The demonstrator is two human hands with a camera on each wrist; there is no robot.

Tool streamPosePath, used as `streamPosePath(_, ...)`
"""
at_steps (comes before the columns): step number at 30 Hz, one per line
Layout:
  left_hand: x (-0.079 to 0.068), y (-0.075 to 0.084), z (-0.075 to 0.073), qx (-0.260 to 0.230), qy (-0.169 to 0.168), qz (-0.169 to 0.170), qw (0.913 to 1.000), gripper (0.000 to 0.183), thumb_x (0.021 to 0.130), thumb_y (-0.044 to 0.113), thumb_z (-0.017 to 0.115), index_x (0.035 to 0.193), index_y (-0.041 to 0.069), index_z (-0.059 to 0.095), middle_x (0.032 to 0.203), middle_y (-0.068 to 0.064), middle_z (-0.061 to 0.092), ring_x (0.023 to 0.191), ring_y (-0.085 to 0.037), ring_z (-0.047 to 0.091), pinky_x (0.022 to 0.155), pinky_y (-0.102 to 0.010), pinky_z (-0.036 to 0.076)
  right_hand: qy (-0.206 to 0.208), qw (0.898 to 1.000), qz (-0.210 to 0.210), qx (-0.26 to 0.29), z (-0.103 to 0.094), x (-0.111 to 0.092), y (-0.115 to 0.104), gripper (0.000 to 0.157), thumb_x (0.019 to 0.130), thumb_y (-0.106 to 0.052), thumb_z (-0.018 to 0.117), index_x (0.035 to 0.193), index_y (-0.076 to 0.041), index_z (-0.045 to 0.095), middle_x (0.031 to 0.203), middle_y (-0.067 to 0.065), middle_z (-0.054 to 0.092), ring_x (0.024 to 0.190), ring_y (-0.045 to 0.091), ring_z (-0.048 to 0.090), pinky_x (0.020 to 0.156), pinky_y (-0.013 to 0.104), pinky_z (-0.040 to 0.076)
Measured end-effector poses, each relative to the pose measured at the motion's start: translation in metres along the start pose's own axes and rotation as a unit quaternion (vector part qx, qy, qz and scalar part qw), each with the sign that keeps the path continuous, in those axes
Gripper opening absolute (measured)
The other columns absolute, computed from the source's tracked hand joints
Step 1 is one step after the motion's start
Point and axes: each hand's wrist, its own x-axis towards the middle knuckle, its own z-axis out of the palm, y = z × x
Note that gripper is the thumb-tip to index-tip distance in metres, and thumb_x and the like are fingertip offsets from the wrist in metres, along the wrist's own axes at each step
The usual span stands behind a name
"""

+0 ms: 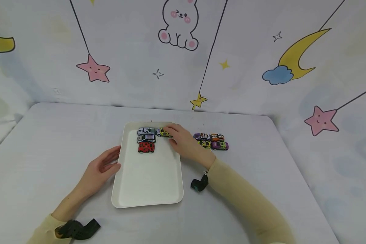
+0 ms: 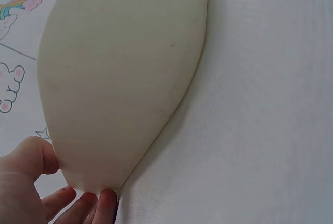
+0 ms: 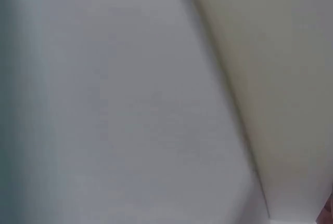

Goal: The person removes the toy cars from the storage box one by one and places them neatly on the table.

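Note:
A white tray [image 1: 147, 179] lies on the table, its outer wall [image 2: 125, 78] filling much of the left wrist view. My left hand [image 1: 96, 173] holds the tray's left edge, thumb at the rim and fingers against the side. Inside the tray's far end, my right hand [image 1: 186, 142] pinches a yellow toy car [image 1: 163, 132], partly covered by the fingers. Beside it are a white toy car [image 1: 146, 131], a silver toy car [image 1: 146, 138] and a red toy car [image 1: 146, 147] with black spots, in a column. The right wrist view misses most of the right hand.
Right of the tray stand a purple-and-white toy car [image 1: 202, 136], an orange one [image 1: 217, 137], a yellow-and-black one [image 1: 204, 144] and a purple-and-green one [image 1: 220, 145]. My right forearm crosses the table nearby. A printed cloth wall [image 1: 134, 51] rises behind the table.

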Motion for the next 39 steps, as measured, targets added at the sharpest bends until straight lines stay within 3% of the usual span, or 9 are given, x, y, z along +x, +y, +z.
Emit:
streamPosePath(5, 0.0, 0.001, 0.0, -0.001, -0.002, 0.002, 1.0, 0.053, 0.097, 0.0, 0.061, 0.147, -0.003, 0.042, 0.145, -0.032, 0.046, 0.127, 0.007, 0.05, 0.095, -0.009, 0.05, -0.041, 0.999, 0.03, -0.01, -0.004, 0.012, 0.002, 0.047, 0.093, -0.001, 0.066, 0.139, 0.001, 0.054, 0.139, 0.014, 0.055, 0.128, 0.027, 0.053, 0.11, 0.038, 0.047)
streamPosePath(15, 0.0, 0.004, 0.0, 0.0, 0.003, 0.0, 1.0, 0.053, 0.097, 0.0, 0.061, 0.147, -0.004, 0.043, 0.145, -0.031, 0.046, 0.126, 0.009, 0.049, 0.095, -0.009, 0.05, -0.098, 0.99, 0.021, -0.1, -0.008, 0.024, -0.004, 0.044, 0.097, -0.004, 0.062, 0.14, 0.001, 0.053, 0.137, 0.015, 0.057, 0.126, 0.028, 0.056, 0.11, 0.037, 0.048)
streamPosePath(27, 0.0, 0.0, 0.002, -0.001, 0.0, -0.002, 1.0, 0.053, 0.097, 0.0, 0.061, 0.146, -0.005, 0.043, 0.145, -0.031, 0.047, 0.126, 0.008, 0.05, 0.094, -0.009, 0.05, -0.103, 0.988, 0.045, -0.104, -0.003, 0.02, -0.005, 0.041, 0.096, -0.006, 0.065, 0.136, -0.001, 0.057, 0.139, 0.015, 0.057, 0.13, 0.028, 0.054, 0.113, 0.038, 0.045)
streamPosePath(39, 0.0, -0.002, 0.001, 0.002, 0.004, -0.005, 1.0, 0.053, 0.097, -0.001, 0.061, 0.147, -0.002, 0.043, 0.146, -0.029, 0.047, 0.127, 0.008, 0.05, 0.094, -0.009, 0.05, -0.079, 0.993, 0.024, -0.089, -0.002, 0.015, -0.008, 0.035, 0.098, -0.001, 0.06, 0.133, 0.002, 0.058, 0.137, 0.017, 0.057, 0.131, 0.03, 0.053, 0.114, 0.037, 0.044)
